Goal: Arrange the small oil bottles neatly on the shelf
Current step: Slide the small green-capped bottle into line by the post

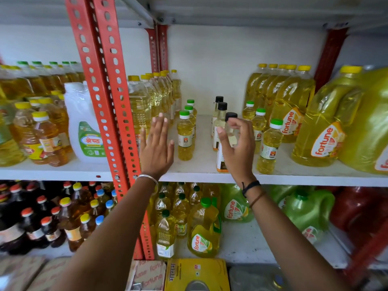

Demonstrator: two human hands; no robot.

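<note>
On the white shelf (205,164) stand small oil bottles in three short rows. A row of green-capped bottles (185,135) runs back at the left. A second green-capped row (269,145) runs back at the right. Between them stand black-capped bottles (221,114). My right hand (237,148) is curled around the front black-capped bottle (231,131) at its neck and body. My left hand (156,145) is flat with fingers spread, hovering just left of the front green-capped bottle and holding nothing.
Tall yellow-capped bottles (155,95) line the shelf's left side beside a red slotted upright (105,85). Large Fortune oil jugs (323,127) fill the right. A white jug (84,127) stands past the upright. Below is a shelf with more bottles and jugs (203,227).
</note>
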